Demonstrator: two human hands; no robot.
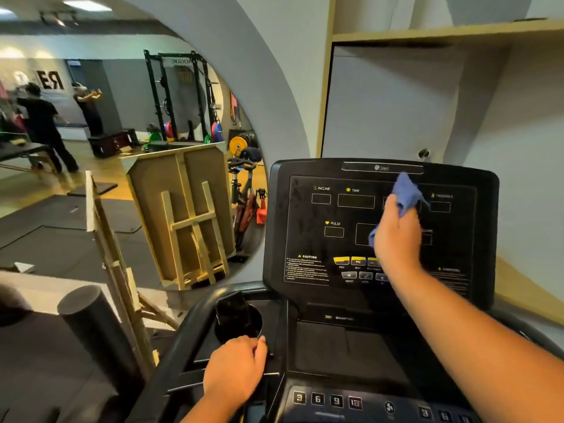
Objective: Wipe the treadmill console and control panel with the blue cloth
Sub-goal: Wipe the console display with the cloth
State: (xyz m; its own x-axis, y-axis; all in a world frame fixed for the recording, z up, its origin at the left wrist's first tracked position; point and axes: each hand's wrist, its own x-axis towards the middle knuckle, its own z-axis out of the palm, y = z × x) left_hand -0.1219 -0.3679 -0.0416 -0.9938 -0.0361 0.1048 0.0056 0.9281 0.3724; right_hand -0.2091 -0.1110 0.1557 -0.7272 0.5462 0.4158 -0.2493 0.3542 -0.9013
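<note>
Right hand [396,236] is up on the treadmill console [305,239], fingers curled around the blue cloth [404,195] and pressing it flat against the black display face, right of center and closer to the top edge than the bottom. The cloth is bunched up, long axis running roughly bottom-left to top-right, with a loose tip poking up toward the console's top edge just under the logo strip [381,168]. A smaller bit of it sticks out below the hand on the left side. The hand covers some of the middle readout windows; the INCLINE, TIME and PULSE labels to the left are all visible.

Left hand [235,367] is down low at the near left corner of the control panel [341,355], fingers curled over the edge beside the cup holder [238,325], gripping the rim there. Speed buttons [326,399] sit along the bottom edge.
</note>
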